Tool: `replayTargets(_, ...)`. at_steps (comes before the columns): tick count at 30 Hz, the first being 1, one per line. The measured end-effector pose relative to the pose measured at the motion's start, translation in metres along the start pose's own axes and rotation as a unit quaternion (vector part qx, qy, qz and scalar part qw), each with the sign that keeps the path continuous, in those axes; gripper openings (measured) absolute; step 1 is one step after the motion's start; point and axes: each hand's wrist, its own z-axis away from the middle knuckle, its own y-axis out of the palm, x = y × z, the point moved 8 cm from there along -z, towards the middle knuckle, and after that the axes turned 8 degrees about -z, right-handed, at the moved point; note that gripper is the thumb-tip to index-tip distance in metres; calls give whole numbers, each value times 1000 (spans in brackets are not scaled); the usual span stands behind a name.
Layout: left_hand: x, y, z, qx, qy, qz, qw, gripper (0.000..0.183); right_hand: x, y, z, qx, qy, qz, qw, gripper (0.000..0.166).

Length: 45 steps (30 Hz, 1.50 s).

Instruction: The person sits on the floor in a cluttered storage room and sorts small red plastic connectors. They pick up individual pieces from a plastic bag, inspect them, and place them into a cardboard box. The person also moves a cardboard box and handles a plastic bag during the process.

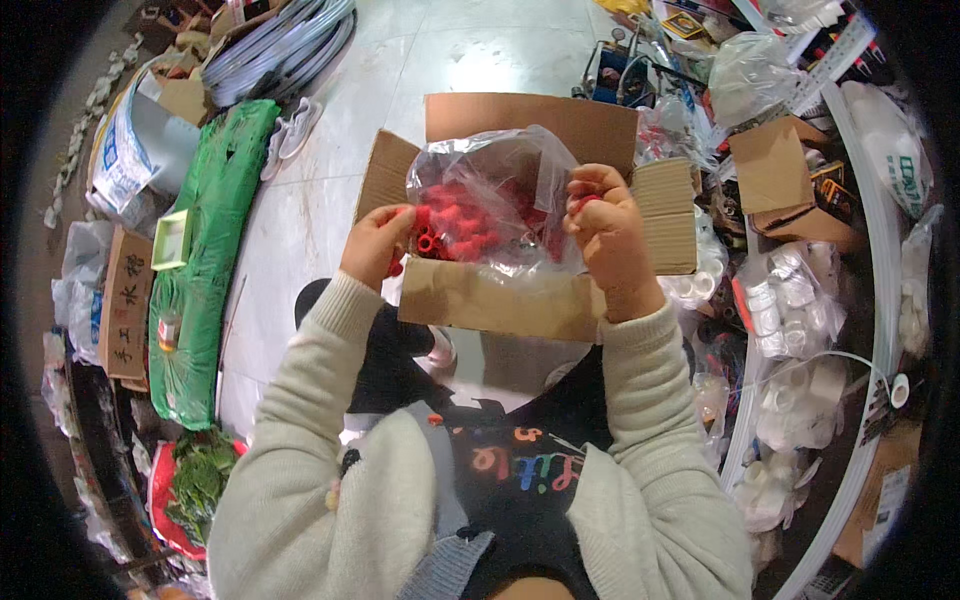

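Observation:
An open cardboard box (pixel 502 300) stands before me with its flaps spread. Inside it, a clear plastic bag (pixel 487 150) holds many small red plastic fittings (pixel 469 229), some with round hollow ends. At the box's left side, my left hand (pixel 382 236) has small red pieces at its fingertips and below its fingers, beside the bag's edge. My right hand (pixel 604 217) is curled around a small red piece (pixel 589 201) at the right side, against the bag. How many pieces each hand has cannot be told.
Left lie a long green wrapped bundle (pixel 210 262), a coil of grey tubing (pixel 281 52), white shoes (pixel 292 135) and leafy greens (pixel 196 480). To the right are bags of white pipe fittings (pixel 787 300), an open carton (pixel 772 172) and long white strips (pixel 885 322).

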Motion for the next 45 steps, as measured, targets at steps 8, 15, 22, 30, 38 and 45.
replayTargets(8,13,10,-6,67,-92,272,955,37,-5,22,3,135,78,-43,987,22)
replayTargets(15,-20,17,22,38,86,174,980,18,-1,24,5,142,47,-24,988,19)
replayTargets(22,-24,70,28,196,-25,185,963,28,16,26,9,201,9,-93,975,23)
replayTargets(30,-23,80,38,276,-74,344,895,33,-44,59,32,239,150,-6,959,21)
replayTargets(38,-27,58,38,138,252,-111,951,33,-47,69,18,205,-2,206,957,26)
replayTargets(45,-28,43,70,165,286,23,944,28,-81,83,26,289,70,121,947,18)
